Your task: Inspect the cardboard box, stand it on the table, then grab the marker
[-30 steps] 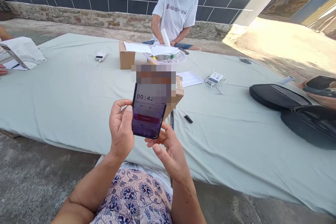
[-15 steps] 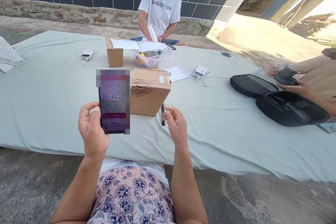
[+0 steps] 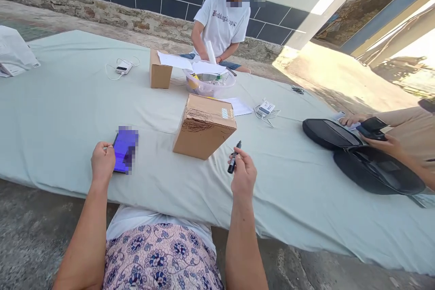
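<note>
My left hand (image 3: 103,161) grips the left edge of a smartphone (image 3: 123,152), which is low over the cloth near the front edge; whether it touches the cloth I cannot tell. My right hand (image 3: 244,173) pinches a black marker (image 3: 234,157) between thumb and fingers, its tip pointing up and away from me. Between my hands, a little farther off, stands a brown cardboard box (image 3: 200,133) with dark scribbled lines along its top and upper front edge. The marker is just right of the box, apart from it.
Behind the box are a plastic basin (image 3: 210,86) with papers over it and a smaller carton (image 3: 161,74). Power banks with cables (image 3: 123,67) lie left and right. A black case (image 3: 374,167) lies open at right, near a person holding a device. Another person (image 3: 220,22) sits opposite.
My left hand has lowered the phone and moved it left. My right hand has picked the marker up from the cloth beside the box. The view has tilted.
</note>
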Demonstrator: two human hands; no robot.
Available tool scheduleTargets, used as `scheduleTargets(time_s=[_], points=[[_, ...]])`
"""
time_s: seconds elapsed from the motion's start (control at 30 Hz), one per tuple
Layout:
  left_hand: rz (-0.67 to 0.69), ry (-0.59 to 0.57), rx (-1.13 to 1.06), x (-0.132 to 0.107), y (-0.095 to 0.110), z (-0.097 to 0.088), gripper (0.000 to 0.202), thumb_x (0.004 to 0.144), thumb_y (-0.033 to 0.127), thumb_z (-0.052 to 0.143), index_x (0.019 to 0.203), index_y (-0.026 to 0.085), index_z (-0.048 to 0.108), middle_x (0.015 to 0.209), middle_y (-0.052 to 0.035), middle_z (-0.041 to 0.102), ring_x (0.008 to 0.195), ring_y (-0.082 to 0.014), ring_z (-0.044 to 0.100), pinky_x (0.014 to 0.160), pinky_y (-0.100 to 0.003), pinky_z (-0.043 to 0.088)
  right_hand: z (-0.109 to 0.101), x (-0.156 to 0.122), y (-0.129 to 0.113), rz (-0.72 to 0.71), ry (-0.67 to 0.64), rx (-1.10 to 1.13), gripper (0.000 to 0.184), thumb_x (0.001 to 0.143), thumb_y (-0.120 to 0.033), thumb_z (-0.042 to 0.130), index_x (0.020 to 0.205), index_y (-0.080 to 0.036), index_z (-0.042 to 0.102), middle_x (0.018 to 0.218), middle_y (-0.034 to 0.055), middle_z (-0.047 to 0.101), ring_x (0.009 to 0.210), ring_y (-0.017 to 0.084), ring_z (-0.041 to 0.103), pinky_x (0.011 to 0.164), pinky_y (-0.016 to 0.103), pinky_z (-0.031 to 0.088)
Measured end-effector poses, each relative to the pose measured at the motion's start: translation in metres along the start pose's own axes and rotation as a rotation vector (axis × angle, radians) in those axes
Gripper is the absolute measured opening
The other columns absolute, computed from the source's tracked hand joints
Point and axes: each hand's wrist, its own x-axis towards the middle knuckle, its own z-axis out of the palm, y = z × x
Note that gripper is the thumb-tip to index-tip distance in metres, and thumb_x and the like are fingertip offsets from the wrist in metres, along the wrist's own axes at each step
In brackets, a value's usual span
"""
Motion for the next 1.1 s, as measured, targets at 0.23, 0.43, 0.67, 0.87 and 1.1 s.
scheduleTargets(time_s=[0.23,0.43,0.67,0.87,1.1], points=[[-0.036,-0.101,0.178,-0.002,0.005,-0.005,0.012,0.093,0.023,0.049,0.091,0.023,0.06,0.076,-0.005,0.066,0.068,-0.0241,0.057,0.066,-0.033,0.039,0.015,-0.04,-0.075,-0.777,-0.054,0.483,0.036,0.092,-0.019,0.071,0.125,-0.031,0.065,0.092,-0.001,0.074,0.087,0.017,0.073,0.086,0.036,0.06],[-0.061,-0.097,0.232,-0.004,0.004,-0.002,0.018,0.097,0.023,0.047,0.099,0.022,0.065,0.095,-0.0103,0.073,0.084,-0.0294,0.062,0.068,-0.034,0.035,0.064,-0.05,-0.086,-1.034,-0.111,0.166,0.02,0.101,-0.023,0.059,0.12,-0.027,0.058,0.088,0.0014,0.072,0.083,0.02,0.072,0.081,0.039,0.06],[-0.052,-0.104,0.259,-0.004,0.0,-0.001,0.017,0.098,0.023,0.048,0.101,0.023,0.065,0.1,-0.0101,0.074,0.083,-0.0287,0.062,0.067,-0.033,0.034,0.078,-0.048,-0.074,-0.989,-0.129,0.002,0.017,0.101,-0.021,0.054,0.115,-0.026,0.062,0.094,0.0043,0.076,0.091,0.021,0.074,0.085,0.039,0.057],[-0.034,-0.078,0.174,-0.003,-0.004,0.0,0.009,0.091,0.023,0.052,0.092,0.023,0.062,0.085,-0.0089,0.069,0.071,-0.0265,0.055,0.065,-0.033,0.032,0.074,-0.048,-0.057,-0.861,-0.107,-0.037,0.014,0.1,-0.029,0.055,0.109,-0.025,0.066,0.092,0.0057,0.076,0.085,0.022,0.074,0.081,0.039,0.058],[-0.033,-0.072,0.136,-0.003,-0.005,0.001,0.007,0.088,0.022,0.053,0.088,0.024,0.06,0.087,-0.01,0.069,0.069,-0.0265,0.052,0.067,-0.035,0.033,0.048,-0.038,-0.056,-0.728,0.234,0.078,0.014,0.101,-0.034,0.054,0.104,-0.023,0.062,0.076,-0.0001,0.067,0.061,0.017,0.066,0.069,0.036,0.055]])
